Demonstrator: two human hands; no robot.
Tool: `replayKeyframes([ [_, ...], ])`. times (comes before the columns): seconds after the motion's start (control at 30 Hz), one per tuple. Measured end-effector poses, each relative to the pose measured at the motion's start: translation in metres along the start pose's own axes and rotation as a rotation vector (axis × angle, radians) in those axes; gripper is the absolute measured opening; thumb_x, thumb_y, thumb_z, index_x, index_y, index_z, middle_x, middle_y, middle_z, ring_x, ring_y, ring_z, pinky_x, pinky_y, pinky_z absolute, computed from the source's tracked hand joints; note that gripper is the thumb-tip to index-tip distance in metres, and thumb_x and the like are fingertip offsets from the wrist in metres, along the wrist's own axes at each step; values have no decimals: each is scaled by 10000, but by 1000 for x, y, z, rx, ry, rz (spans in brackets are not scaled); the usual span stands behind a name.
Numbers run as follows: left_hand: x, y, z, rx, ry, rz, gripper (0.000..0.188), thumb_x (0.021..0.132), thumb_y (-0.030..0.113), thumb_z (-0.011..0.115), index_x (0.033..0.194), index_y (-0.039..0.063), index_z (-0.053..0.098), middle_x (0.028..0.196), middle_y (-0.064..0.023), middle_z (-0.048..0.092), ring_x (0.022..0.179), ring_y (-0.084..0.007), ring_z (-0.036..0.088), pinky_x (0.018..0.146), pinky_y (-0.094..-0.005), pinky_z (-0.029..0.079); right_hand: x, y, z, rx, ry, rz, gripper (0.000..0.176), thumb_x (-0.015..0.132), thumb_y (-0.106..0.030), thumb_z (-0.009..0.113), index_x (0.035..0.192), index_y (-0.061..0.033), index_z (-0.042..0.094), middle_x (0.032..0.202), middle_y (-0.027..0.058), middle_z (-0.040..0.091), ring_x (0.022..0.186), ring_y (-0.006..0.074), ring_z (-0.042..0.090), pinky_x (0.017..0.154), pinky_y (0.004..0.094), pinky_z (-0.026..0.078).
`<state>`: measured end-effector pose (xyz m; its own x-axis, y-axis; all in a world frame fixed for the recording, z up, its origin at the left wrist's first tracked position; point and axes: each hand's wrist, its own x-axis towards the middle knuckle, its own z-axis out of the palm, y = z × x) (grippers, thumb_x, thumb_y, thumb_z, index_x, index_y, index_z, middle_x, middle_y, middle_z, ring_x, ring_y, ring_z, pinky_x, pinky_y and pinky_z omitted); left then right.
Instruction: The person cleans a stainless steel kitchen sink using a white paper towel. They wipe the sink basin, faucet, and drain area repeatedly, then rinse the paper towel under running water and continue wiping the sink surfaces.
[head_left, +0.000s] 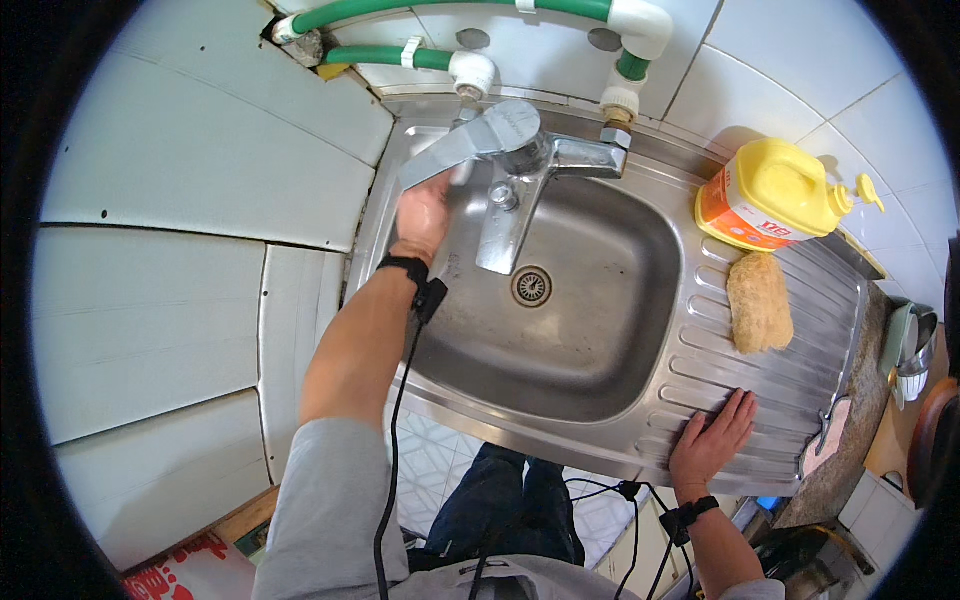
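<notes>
A steel sink basin (585, 352) with a round drain strainer (532, 286) lies before me. The chrome mixer tap (517, 202) stands at its back edge, with its lever handle (457, 150) pointing left. My left hand (424, 214) is at the lever's free end, over the basin's back left corner. Its fingers are hidden behind the lever, so I cannot tell what they hold. Palm down, my right hand (712, 444) rests on the front of the ribbed drainboard (701, 367) with nothing in it. Behind that hand lies a tan loofah-like scrubber (760, 304).
A yellow detergent jug (780, 196) with a pump top stands at the drainboard's back. Green pipes (450, 11) with white elbows run along the tiled wall. Pale panels (150, 300) close off the left. Black cables (394, 450) hang from both wrist straps. Bowls (915, 341) sit at far right.
</notes>
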<state>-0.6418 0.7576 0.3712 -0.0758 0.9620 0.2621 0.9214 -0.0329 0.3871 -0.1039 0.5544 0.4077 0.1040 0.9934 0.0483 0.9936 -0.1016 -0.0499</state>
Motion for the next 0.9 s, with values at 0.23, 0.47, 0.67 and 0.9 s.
replayKeyframes([
  [0.23,-78,90,41,-427,-281,-339,285,1039,136,573,1252,40,737,1215,-133,763,1002,-286,738,916,-418,575,2,-2,-3,51,5,-1,746,1046,-348,493,1662,11,274,1729,248,250,1608,435,200,1292,590,128],
  [0.47,-98,95,48,-924,-452,-722,399,1015,202,566,1352,5,647,1262,-159,737,1166,-321,704,1019,-453,543,4,-1,-2,60,9,33,780,1002,-318,534,1656,23,280,1724,256,256,1611,433,196,1296,594,112],
  [0.67,-101,80,35,-1984,-401,-1061,455,1036,296,557,1391,15,607,1370,-128,694,1256,-303,665,1094,-419,512,5,-3,-6,84,-51,42,798,987,-312,545,1653,33,274,1723,263,249,1618,428,176,1296,600,101],
  [0.9,-81,76,7,-1561,-107,-1288,269,1062,251,522,1213,97,683,1122,-50,724,1090,-194,674,998,-387,522,5,-5,-8,66,-28,16,779,1004,-304,530,1654,36,268,1725,264,247,1610,445,191,1291,606,111],
])
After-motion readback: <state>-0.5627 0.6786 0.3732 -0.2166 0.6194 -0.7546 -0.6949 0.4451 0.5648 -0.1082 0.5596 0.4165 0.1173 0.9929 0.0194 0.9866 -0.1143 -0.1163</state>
